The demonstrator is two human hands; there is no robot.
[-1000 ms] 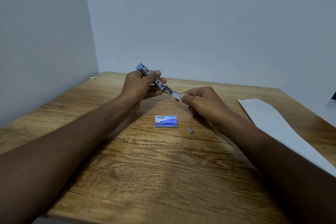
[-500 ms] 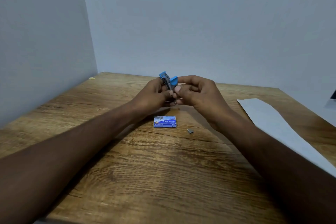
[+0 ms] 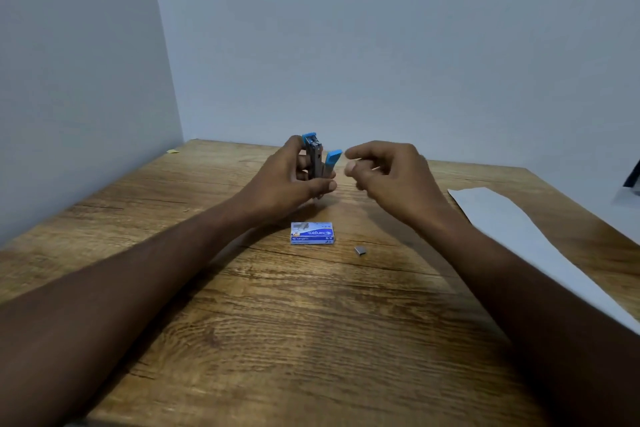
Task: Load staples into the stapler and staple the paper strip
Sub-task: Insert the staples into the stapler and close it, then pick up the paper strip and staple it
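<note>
The stapler [image 3: 317, 163] stands nearly upright above the far middle of the table [image 3: 311, 340], gripped in the left hand [image 3: 294, 180], its two blue-tipped arms splayed a little apart at the top. A second ago it lay slanted, with the right hand tugging a metal piece at its lower end; half a second ago both hands were bunched on it. Now the right hand [image 3: 388, 173] has let go and hangs just beside it, fingers loosely curled around nothing I can make out. That looks to me like loading finished, or nearly: whether staples actually sit inside I can't tell. The staple box [image 3: 312, 233] lies closed nearer the person, a loose staple clip [image 3: 360, 250] just right of it. The paper strip [image 3: 540, 246] waits untouched at the right edge, likely the free hand's next job.
</note>
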